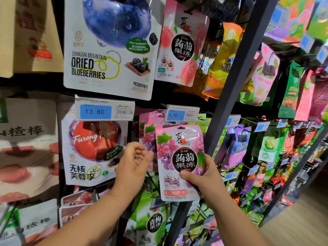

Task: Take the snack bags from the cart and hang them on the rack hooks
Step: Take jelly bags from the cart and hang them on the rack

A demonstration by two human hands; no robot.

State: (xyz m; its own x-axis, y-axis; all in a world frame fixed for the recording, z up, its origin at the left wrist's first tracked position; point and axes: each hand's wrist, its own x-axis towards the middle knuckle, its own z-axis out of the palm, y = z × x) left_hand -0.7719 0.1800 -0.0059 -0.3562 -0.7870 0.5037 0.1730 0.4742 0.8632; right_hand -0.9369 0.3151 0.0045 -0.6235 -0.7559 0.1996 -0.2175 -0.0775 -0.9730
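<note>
Head view: the right hand [200, 176] grips the glossy pink grape-jelly pouch [179, 157] upright by its lower edge, its top just below the blue price tag [181, 114]; the left hand [134, 162], loosely curled and empty, hovers beside it.

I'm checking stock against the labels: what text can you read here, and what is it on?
"CHANGBAI MOUNTAIN DRIED BLUEBERRIES": blueberry bag
"Furong Plum!": plum bag
"13.80": blue price tag
"4.90": smaller price tag
"蒟蒻果冻": grape bag held by the right hand
"青梅果冻": green bag
Barcodes and fine print: too small to read.
</note>
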